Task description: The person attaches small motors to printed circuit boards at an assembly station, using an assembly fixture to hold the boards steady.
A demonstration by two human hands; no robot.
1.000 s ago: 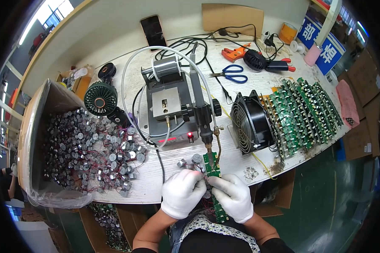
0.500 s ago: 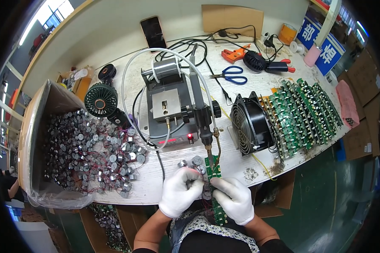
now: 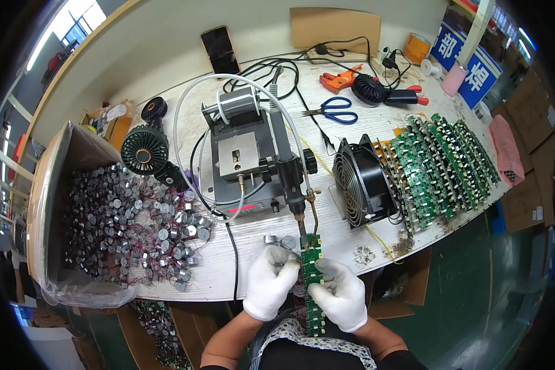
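A long green circuit board strip lies lengthwise before me, its far end beneath the tip of a soldering iron and a thin brass solder guide. In a white glove, my right hand grips the strip's right edge between thumb and fingers. My left hand, also gloved, is closed in a pinch at the strip's left edge; whatever its fingertips hold is too small to make out. Small round silver motors sit just beyond my left hand, and another with red wires is partly hidden between my hands.
A solder feeder with a wire spool stands behind the strip. To the left, a carton spills motors with red wires. On the right are a black fan and stacked green boards. Blue-handled scissors lie farther back.
The strip has straightened and come slightly nearer me. My left hand has moved right, closer against it. The bright red light on the feeder's front has gone out.
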